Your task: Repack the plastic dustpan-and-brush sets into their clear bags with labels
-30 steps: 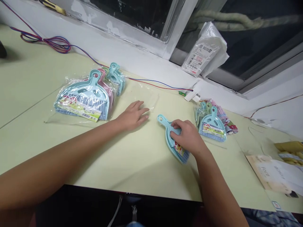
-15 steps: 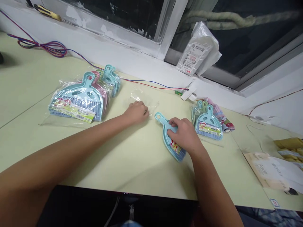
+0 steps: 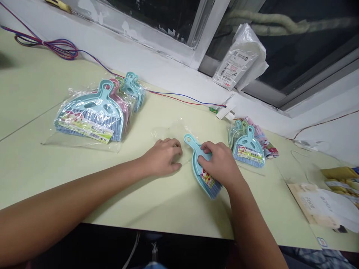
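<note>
My right hand [image 3: 218,162] is closed over a small light-blue dustpan [image 3: 193,144] with a blue-bristled brush [image 3: 215,190] nested in it. The dustpan's handle points up and left, and a printed card [image 3: 208,178] shows below my thumb. Just left of it, my left hand [image 3: 164,157] rests low over the table, fingers loosely bent and thumb apart, holding nothing. A crumpled clear plastic bag [image 3: 171,131] lies behind my left hand and reaches to the dustpan's handle.
Bagged dustpan-and-brush sets [image 3: 92,108] stand in a row at the left. Further sets [image 3: 249,147] stand at the right beside patterned cloth [image 3: 262,132]. Wires [image 3: 185,101] run along the wall, a white package [image 3: 238,59] leans on the window, and a paper packet [image 3: 314,203] lies far right.
My left hand has let go of the clear bag and come toward me, its fingers opening. My right hand still holds the dustpan, nearly in the same place.
</note>
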### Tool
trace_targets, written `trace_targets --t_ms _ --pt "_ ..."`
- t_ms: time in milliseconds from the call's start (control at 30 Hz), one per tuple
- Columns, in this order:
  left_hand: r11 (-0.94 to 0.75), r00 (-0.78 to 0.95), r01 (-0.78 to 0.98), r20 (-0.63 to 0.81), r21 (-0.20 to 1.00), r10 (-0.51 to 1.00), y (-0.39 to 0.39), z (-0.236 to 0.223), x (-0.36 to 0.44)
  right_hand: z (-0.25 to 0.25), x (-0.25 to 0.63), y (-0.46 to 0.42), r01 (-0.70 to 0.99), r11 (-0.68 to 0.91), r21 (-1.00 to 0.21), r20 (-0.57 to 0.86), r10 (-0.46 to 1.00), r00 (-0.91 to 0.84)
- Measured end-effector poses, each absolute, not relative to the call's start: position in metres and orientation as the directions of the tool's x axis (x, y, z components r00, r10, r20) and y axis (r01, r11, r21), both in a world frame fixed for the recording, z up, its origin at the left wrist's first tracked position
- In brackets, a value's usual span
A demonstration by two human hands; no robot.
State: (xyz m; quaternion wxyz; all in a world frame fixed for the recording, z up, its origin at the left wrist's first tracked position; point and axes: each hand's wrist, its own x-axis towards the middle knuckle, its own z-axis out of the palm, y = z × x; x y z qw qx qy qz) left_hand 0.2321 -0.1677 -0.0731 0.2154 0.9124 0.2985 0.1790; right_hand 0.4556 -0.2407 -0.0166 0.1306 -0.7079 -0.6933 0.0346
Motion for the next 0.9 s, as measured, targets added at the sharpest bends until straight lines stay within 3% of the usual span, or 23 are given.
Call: trace_targets --t_ms 467,767,900 --pt "-0.818 0.829 0.499 0.118 0.287 0.547 -0.179 -0.06 0.232 -0.027 0.448 -0.239 0.99 -0.039 -0.137 0.021 0.999 0.043" --pt "-0.648 0.74 0.586 0.004 0.487 0.672 -0.177 -0.06 0.232 -0.029 0.449 -0.24 0.988 -0.049 -0.145 0.004 0.999 0.05" --pt "-0.636 0.706 0.59 0.065 0.498 0.706 -0.174 -0.065 0.233 -0.031 0.45 -0.24 0.988 -0.039 -0.149 0.024 0.999 0.043"
